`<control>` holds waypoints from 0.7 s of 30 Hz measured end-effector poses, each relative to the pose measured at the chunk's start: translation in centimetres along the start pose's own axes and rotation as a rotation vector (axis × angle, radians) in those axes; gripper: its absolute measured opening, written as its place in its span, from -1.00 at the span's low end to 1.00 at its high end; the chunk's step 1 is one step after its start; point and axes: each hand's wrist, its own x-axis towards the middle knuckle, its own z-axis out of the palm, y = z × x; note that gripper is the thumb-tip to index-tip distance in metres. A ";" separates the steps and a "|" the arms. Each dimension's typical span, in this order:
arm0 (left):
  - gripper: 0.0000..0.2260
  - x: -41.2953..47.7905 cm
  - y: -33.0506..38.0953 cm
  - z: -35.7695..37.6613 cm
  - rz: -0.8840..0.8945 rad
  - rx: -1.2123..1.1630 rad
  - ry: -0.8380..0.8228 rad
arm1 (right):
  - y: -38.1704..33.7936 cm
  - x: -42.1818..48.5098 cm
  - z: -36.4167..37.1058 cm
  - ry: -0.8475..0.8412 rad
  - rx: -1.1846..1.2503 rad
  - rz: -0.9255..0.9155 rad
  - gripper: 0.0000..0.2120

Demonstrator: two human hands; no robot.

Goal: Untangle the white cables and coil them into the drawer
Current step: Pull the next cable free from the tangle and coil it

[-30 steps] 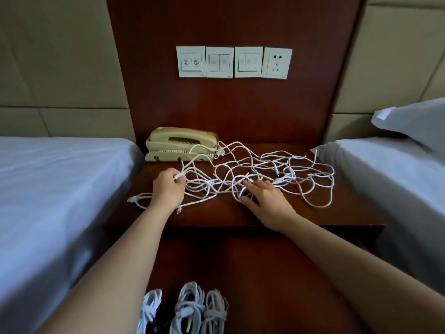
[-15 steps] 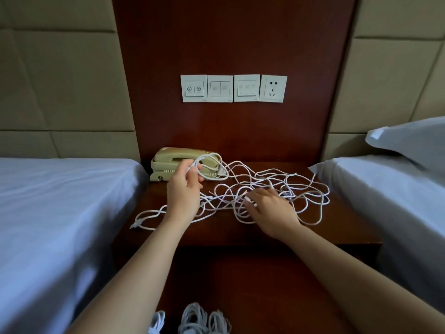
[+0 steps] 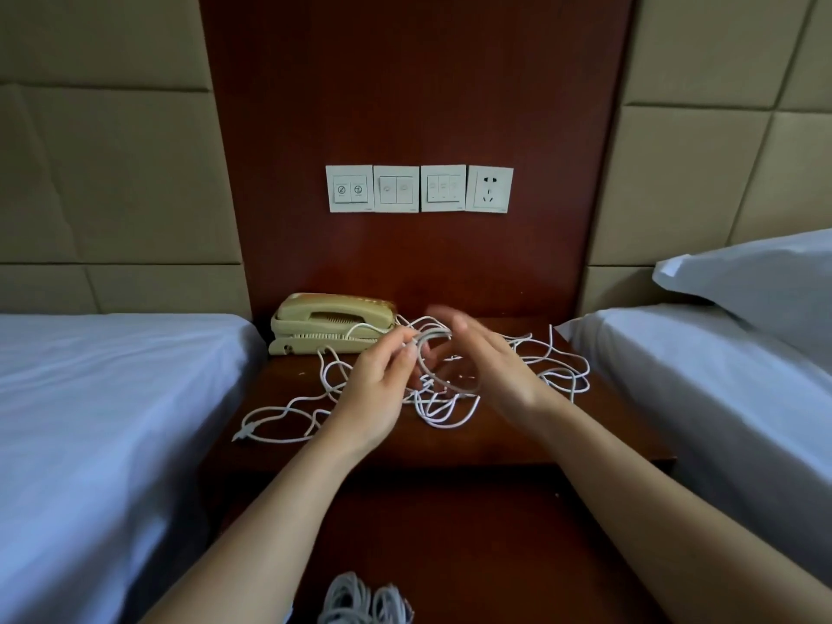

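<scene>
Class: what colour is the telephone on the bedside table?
The telephone is cream-yellow, clearest in the head view.

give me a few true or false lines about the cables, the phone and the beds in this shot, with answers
1. The left hand pinches a loop of white cable. True.
2. The telephone sits at the right end of the nightstand. False: it sits at the back left.
3. Every white cable is already coiled. False: a loose tangle lies on the nightstand; only a few coiled bundles show at the bottom edge.
4. Four white plates hang on the wood panel, the rightmost a socket. True.
5. A pillow lies on the left bed. False: the pillow is on the right bed.
</scene>
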 end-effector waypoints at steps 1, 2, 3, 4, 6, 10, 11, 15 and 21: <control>-0.81 0.0 0.0 0.1 0.003 -0.001 0.002 | 0.0 -0.1 -0.2 0.008 -0.065 -0.006 -0.66; -0.81 0.0 0.0 0.1 -0.005 -0.001 0.013 | -0.1 -0.2 -0.4 0.042 -0.119 -0.017 -0.63; -0.80 0.0 -0.3 0.0 -0.022 0.011 0.039 | -0.1 -0.2 -0.7 0.085 -0.167 -0.037 -0.63; -0.79 0.0 -0.7 -0.2 -0.041 0.032 0.078 | -0.2 -0.3 -1.2 0.126 -0.212 -0.057 -0.65; -0.77 0.2 -1.4 -0.8 -0.108 0.083 0.177 | 0.0 -0.3 -2.8 0.208 -0.294 -0.089 -0.67; -0.73 0.4 -2.8 -2.9 -0.284 0.108 0.367 | 0.8 -0.6 -6.7 0.397 -0.481 -0.095 -0.59; -0.73 0.4 -3.2 -3.2 -0.303 0.136 0.382 | 0.9 -0.8 -7.3 0.414 -0.572 -0.080 -0.59; -0.73 0.3 -3.9 -3.3 -0.350 0.229 0.377 | 1.3 -1.5 -8.1 0.450 -0.948 0.020 -0.58; -0.69 1.1 -3.3 -2.1 -0.606 -0.237 0.335 | 2.7 -1.8 -7.6 0.367 -1.298 0.184 -0.71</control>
